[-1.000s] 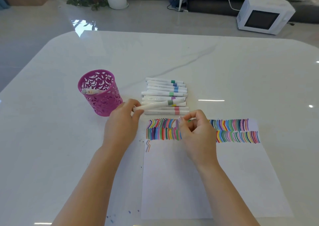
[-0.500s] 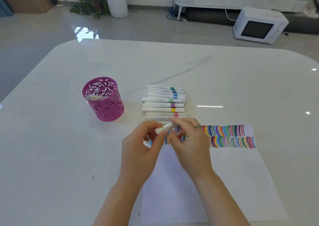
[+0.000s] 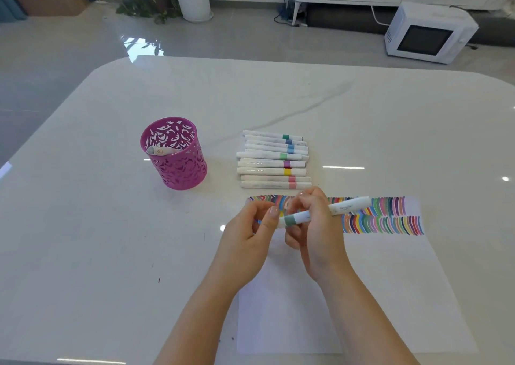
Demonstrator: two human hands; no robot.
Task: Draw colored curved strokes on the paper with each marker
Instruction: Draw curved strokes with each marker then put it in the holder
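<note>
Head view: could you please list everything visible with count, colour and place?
table: one, white, under everything
paper: one, white with coloured strokes, table's near right
held marker: one, white with grey-green band, above the paper
loose markers: about nine, white with coloured bands, lined up beyond the paper
pen holder: one, magenta, left of the loose markers, spare marker inside
microwave: one, white, floor, far right
plant: one, green, floor, far left
left hand: pinches held marker's banded end
right hand: grips its barrel

Both hands (image 3: 289, 225) on a green-banded marker (image 3: 323, 213) above striped paper (image 3: 390, 281).
</note>
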